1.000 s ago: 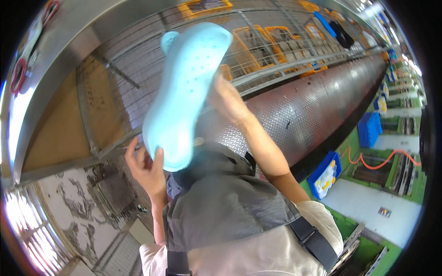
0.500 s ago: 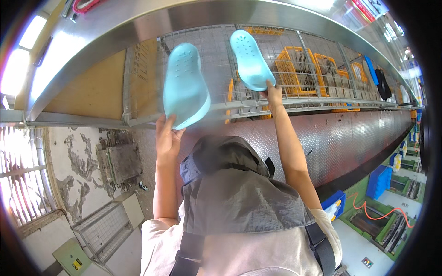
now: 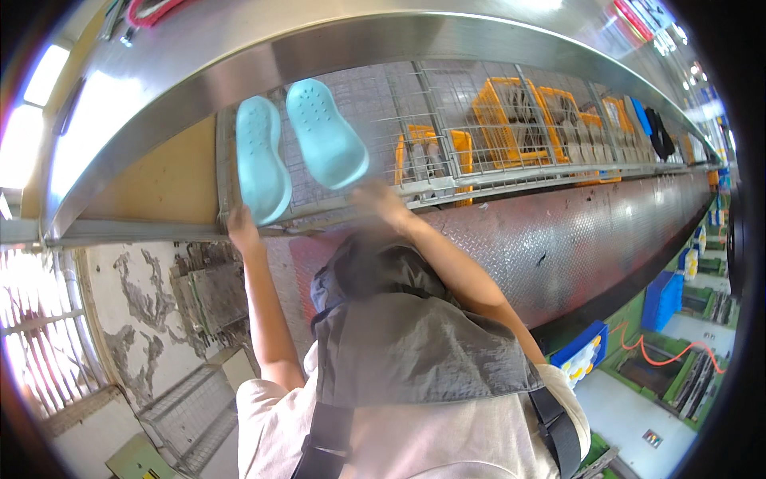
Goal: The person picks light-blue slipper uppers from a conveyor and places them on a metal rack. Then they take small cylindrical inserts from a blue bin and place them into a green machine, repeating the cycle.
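Observation:
Two light-blue foam insoles, each with small holes toward the toe and a raised heel rim, lie side by side over the wire mesh shelf (image 3: pixel 363 88). At the heel edge of the left insole (image 3: pixel 262 164) is my left hand (image 3: pixel 242 229), its fingers closed on the rim. The right insole (image 3: pixel 325 136) slants, toe up and to the left. My right hand (image 3: pixel 381 206) is just below its heel, with a small gap between them; motion smears its fingers.
Orange crates (image 3: pixel 519 120) with grey pieces show through the mesh at right. A steel counter edge (image 3: pixel 343 40) arches above the shelf. A red-brown checkered metal plate (image 3: pixel 511 247) runs along the front. Green machines (image 3: pixel 670 367) stand at lower right.
Both insoles have moved left and closer together. My right hand has come left and down, off the heel of its insole. My left hand has shifted left with its insole.

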The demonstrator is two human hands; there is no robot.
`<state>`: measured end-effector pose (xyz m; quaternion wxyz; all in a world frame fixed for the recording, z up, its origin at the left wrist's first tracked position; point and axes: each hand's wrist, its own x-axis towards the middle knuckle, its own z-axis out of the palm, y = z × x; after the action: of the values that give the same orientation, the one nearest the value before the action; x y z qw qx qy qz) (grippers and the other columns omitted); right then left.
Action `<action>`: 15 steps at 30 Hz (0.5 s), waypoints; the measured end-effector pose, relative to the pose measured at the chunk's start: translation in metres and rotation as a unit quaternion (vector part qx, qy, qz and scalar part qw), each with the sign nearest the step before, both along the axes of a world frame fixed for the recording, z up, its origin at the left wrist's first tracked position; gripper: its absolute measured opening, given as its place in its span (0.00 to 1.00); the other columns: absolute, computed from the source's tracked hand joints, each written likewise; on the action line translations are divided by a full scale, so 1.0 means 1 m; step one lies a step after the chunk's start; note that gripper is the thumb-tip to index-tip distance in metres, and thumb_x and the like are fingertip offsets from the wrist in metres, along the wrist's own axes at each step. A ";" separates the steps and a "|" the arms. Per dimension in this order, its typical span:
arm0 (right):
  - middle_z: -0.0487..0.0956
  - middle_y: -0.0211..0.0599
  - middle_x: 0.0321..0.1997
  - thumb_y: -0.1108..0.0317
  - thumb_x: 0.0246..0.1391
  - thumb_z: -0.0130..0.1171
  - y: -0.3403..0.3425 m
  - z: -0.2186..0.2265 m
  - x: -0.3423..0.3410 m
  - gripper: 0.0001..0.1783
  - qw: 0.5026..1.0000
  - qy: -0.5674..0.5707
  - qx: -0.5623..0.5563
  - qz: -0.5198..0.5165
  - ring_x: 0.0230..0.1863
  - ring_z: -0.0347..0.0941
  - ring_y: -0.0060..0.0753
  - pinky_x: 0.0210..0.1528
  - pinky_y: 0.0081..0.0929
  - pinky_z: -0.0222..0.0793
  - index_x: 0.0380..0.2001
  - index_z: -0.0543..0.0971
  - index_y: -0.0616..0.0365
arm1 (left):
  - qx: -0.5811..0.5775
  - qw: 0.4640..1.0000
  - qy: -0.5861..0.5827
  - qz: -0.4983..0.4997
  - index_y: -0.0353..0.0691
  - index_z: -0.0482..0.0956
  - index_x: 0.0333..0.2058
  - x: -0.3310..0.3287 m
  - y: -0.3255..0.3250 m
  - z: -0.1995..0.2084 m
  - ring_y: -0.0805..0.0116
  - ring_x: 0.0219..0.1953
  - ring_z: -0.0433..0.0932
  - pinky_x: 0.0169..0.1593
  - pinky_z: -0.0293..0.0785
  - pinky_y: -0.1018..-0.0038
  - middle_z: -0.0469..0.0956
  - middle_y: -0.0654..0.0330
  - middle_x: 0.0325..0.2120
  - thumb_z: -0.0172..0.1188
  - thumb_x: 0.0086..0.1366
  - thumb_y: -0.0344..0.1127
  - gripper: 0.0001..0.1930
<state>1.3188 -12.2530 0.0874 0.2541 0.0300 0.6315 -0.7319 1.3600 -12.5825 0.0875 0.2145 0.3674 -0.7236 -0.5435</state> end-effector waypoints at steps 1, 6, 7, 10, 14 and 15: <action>0.79 0.44 0.53 0.59 0.62 0.65 0.003 -0.007 0.007 0.30 0.999 -0.022 -0.020 0.034 0.51 0.78 0.34 0.51 0.33 0.77 0.60 0.70 0.66 | -0.080 0.996 -0.037 -0.017 0.34 0.75 0.57 0.006 -0.003 0.004 0.60 0.47 0.78 0.45 0.77 0.65 0.77 0.54 0.50 0.67 0.65 0.38 0.25; 0.82 0.36 0.46 0.59 0.66 0.60 0.075 -0.046 0.083 0.22 0.995 -0.066 -0.062 -0.032 0.45 0.80 0.29 0.47 0.30 0.78 0.56 0.74 0.62 | -0.297 0.935 0.165 -0.104 0.33 0.77 0.52 0.013 0.114 0.033 0.55 0.48 0.79 0.48 0.78 0.64 0.79 0.49 0.48 0.64 0.67 0.30 0.16; 0.81 0.34 0.46 0.61 0.67 0.58 0.096 -0.052 0.103 0.20 0.989 -0.075 -0.081 -0.097 0.44 0.80 0.28 0.46 0.29 0.78 0.55 0.74 0.61 | -0.245 0.934 0.151 -0.211 0.33 0.76 0.53 0.011 0.143 0.038 0.57 0.49 0.79 0.50 0.78 0.67 0.80 0.49 0.47 0.62 0.68 0.29 0.16; 0.82 0.34 0.44 0.63 0.66 0.59 0.168 -0.066 0.166 0.17 0.925 -0.114 -0.027 -0.362 0.41 0.79 0.27 0.45 0.29 0.77 0.52 0.74 0.61 | -0.031 0.861 0.157 -0.483 0.31 0.74 0.53 0.007 0.236 0.046 0.60 0.48 0.80 0.52 0.77 0.68 0.80 0.49 0.47 0.60 0.70 0.28 0.15; 0.83 0.33 0.42 0.63 0.65 0.59 0.247 -0.055 0.299 0.13 0.748 -0.096 0.031 -0.656 0.40 0.79 0.27 0.42 0.29 0.76 0.47 0.78 0.58 | 0.038 0.564 0.000 -0.825 0.29 0.74 0.54 0.022 0.347 0.044 0.60 0.48 0.81 0.54 0.75 0.67 0.81 0.49 0.47 0.58 0.70 0.28 0.16; 0.83 0.33 0.43 0.63 0.65 0.59 0.255 -0.048 0.336 0.14 0.709 -0.091 0.024 -0.699 0.40 0.80 0.28 0.42 0.29 0.77 0.49 0.78 0.59 | 0.006 0.519 -0.035 -0.854 0.29 0.74 0.54 0.029 0.369 0.043 0.60 0.48 0.81 0.54 0.75 0.67 0.81 0.48 0.46 0.58 0.69 0.28 0.16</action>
<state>1.6550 -11.9977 0.0392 -0.2746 0.5351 0.4212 -0.6788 1.3889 -12.2137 0.1302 -0.3803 -0.4069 -0.6936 -0.4568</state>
